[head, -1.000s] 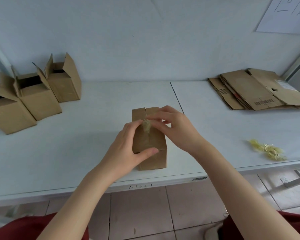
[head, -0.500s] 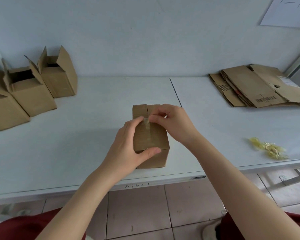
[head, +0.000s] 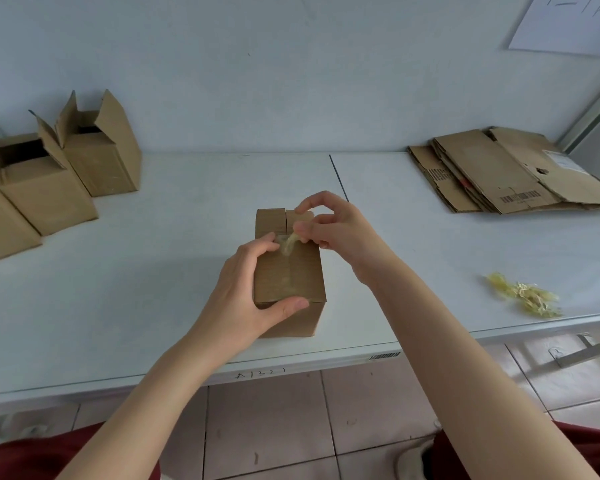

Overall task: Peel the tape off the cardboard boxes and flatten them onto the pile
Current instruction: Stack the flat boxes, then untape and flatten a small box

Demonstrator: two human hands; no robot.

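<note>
A small brown cardboard box [head: 305, 268] stands near the front edge of the white table [head: 174, 265]. My left hand [head: 246, 289] grips its left side, thumb along the near top edge and fingers on the top. My right hand [head: 336, 230] pinches the lifted end of a clear yellowish tape strip [head: 289, 242] that runs along the middle seam of the top. The far flaps of the box stand slightly raised. A pile of flattened cardboard [head: 499, 174] lies at the back right of the table.
Three open-topped boxes [head: 49, 181] stand at the back left. A crumpled wad of peeled tape [head: 523, 296] lies near the right front edge. A sheet of paper [head: 568, 22] hangs on the wall at the upper right. Tiled floor shows below the table.
My right hand has lifted the tape end up and away from the box top, peeling more of the strip free. My left hand keeps its hold on the box.
</note>
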